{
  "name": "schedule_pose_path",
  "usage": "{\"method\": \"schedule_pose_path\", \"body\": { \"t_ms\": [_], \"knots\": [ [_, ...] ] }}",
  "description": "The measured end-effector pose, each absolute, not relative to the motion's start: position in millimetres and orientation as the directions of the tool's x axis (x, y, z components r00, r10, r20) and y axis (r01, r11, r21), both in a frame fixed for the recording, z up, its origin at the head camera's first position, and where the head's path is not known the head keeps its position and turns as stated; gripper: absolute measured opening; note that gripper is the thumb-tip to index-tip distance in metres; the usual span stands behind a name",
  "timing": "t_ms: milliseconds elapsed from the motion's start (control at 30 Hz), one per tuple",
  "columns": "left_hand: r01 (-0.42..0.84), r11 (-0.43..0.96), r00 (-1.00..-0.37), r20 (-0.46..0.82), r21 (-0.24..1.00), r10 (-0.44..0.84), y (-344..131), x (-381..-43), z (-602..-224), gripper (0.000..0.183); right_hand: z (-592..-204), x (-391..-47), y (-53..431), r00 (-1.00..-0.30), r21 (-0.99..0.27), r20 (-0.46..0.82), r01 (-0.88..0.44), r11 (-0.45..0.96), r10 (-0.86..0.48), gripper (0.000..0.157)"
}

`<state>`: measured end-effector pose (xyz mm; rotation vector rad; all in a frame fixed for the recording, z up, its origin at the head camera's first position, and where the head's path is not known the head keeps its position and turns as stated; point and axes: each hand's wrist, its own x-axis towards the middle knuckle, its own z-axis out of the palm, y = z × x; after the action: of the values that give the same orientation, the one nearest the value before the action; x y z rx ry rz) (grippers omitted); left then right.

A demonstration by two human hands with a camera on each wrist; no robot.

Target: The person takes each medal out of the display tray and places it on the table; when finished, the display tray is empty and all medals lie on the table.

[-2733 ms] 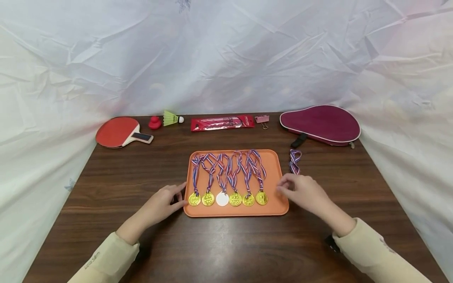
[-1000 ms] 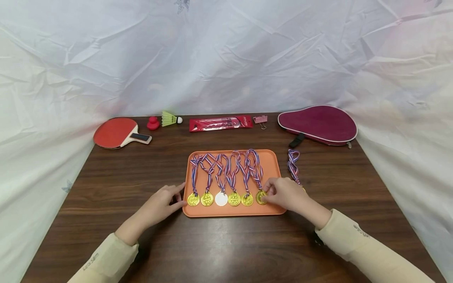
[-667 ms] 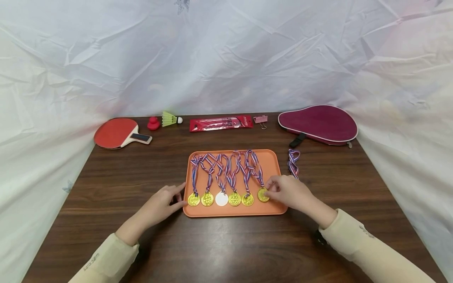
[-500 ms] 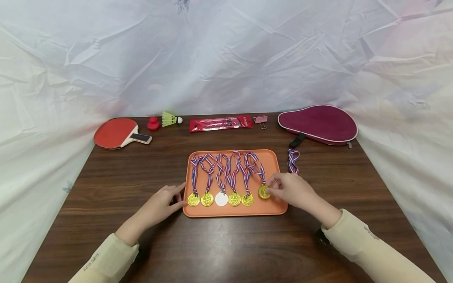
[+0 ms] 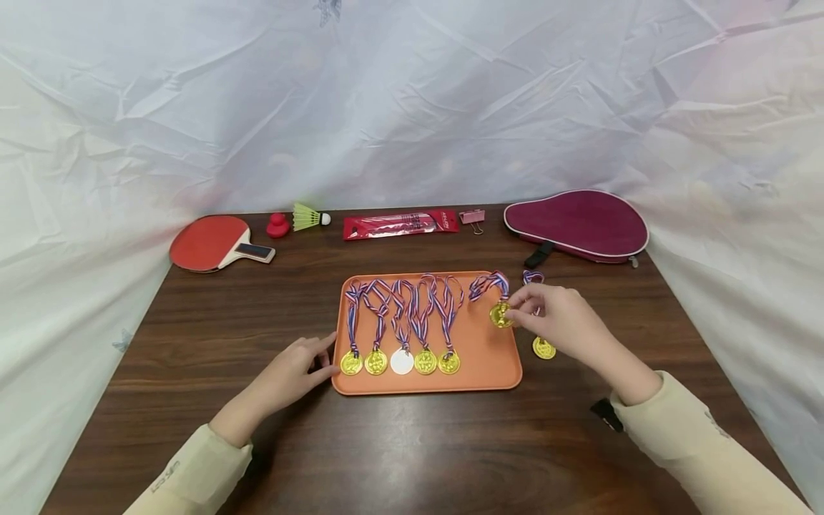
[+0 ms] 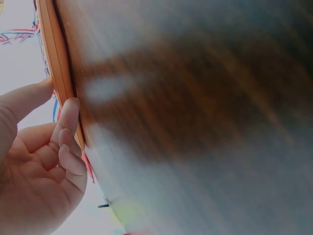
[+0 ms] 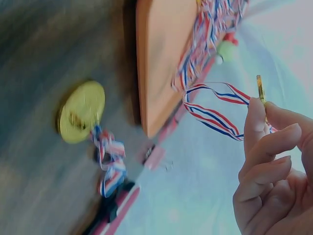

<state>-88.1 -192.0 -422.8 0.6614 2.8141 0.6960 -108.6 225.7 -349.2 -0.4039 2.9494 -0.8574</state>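
Note:
In the head view, my right hand (image 5: 563,322) pinches a gold medal (image 5: 500,315) by its disc, raised over the right side of the orange tray (image 5: 479,372). Its striped ribbon (image 7: 215,117) loops away toward the tray in the right wrist view. My left hand (image 5: 292,375) rests at the tray's left rim, thumb and fingers touching it, as the left wrist view (image 6: 49,161) also shows. On the tray lie several medals in a row, ribbons pointing back: gold ones (image 5: 425,361) and one white disc (image 5: 402,362). Another gold medal (image 5: 543,348) lies on the table, partly behind my right hand.
Along the back of the table are a red paddle (image 5: 207,243), a red rubber duck (image 5: 278,226), a shuttlecock (image 5: 309,217), a red packet (image 5: 400,224), a pink binder clip (image 5: 472,217) and a maroon paddle case (image 5: 579,223). White cloth (image 5: 412,107) hangs behind.
My right hand came in from the right, took hold of the rightmost gold medal on the tray, and has lifted it back and to the right. My left hand has stayed at the rim.

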Motion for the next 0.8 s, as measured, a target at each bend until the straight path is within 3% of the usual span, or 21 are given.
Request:
{"method": "schedule_pose_path", "body": {
  "t_ms": [800],
  "knots": [
    [0.368, 0.791, -0.889, -0.063, 0.489, 0.453, -191, -88, -421, 0.061, -344, -107, 321, -0.999, -0.492, 0.039, -0.021, 0.871, -0.002, 0.033]
  ]
}}
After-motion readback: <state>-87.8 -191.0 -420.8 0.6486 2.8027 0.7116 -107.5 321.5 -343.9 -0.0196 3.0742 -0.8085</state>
